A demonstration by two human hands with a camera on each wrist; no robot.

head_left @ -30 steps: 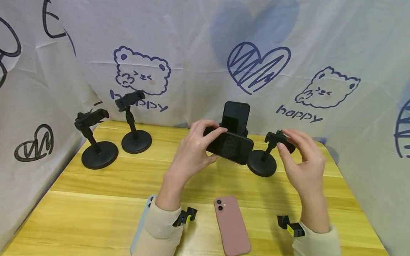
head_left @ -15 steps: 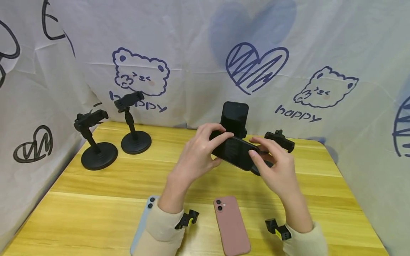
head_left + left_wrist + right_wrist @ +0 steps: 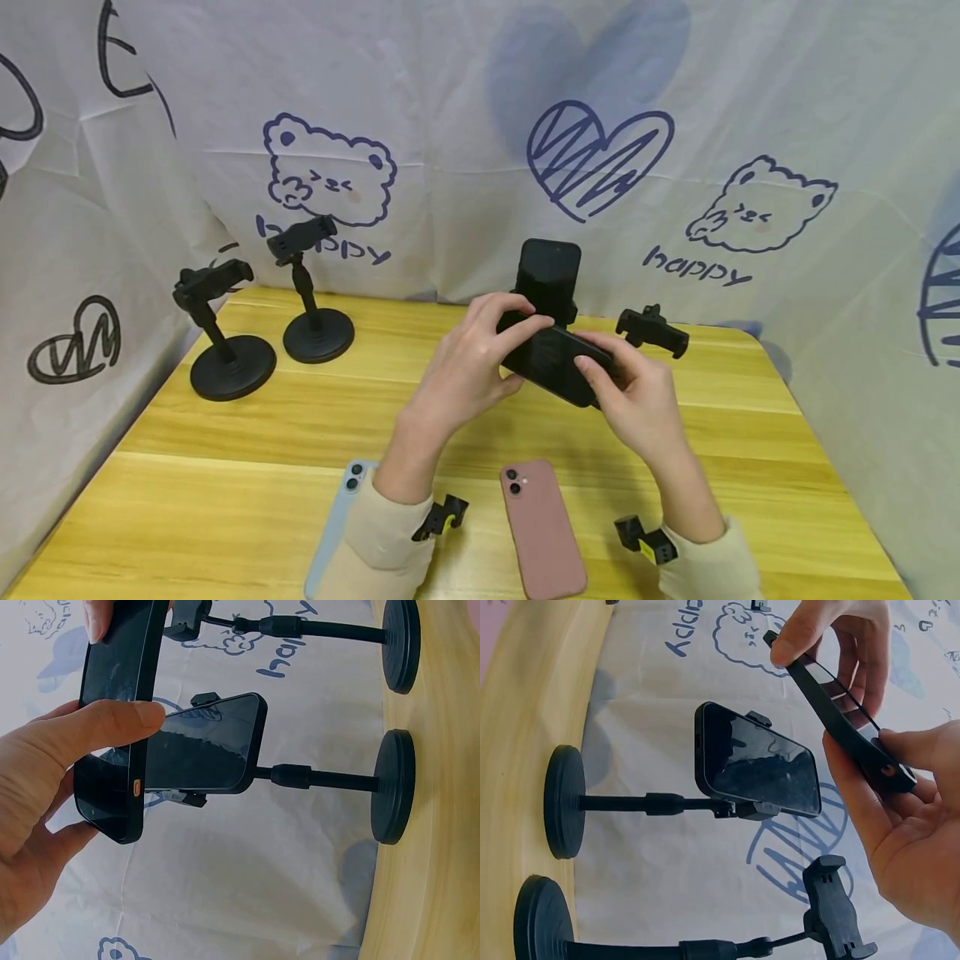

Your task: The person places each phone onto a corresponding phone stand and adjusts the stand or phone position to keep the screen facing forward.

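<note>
Between my two hands a black smartphone (image 3: 551, 360) is held up sideways above the table, its dark screen toward me. My left hand (image 3: 474, 358) grips the phone's left end, thumb on one edge and fingers around the other. At the right end my right hand (image 3: 637, 396) pinches it between thumb and fingers. Behind it a second dark phone (image 3: 550, 271) stands upright, clamped in a black phone stand (image 3: 322, 780). To the right is another phone stand (image 3: 652, 329) with a bare clamp; in the head view my right hand and the held phone hide its lower part.
Two black phone stands (image 3: 232, 367) (image 3: 318, 333) with bare clamps stand at the back left. A pink phone (image 3: 543, 529) lies face down at the front middle. Left of it lies a light blue phone (image 3: 341, 517), partly under my left sleeve. A printed white cloth (image 3: 465, 125) hangs behind the table.
My right hand has moved left from beside the right stand's clamp and taken hold of the black smartphone's right end. The phone has shifted slightly right and down, tilting a little more.
</note>
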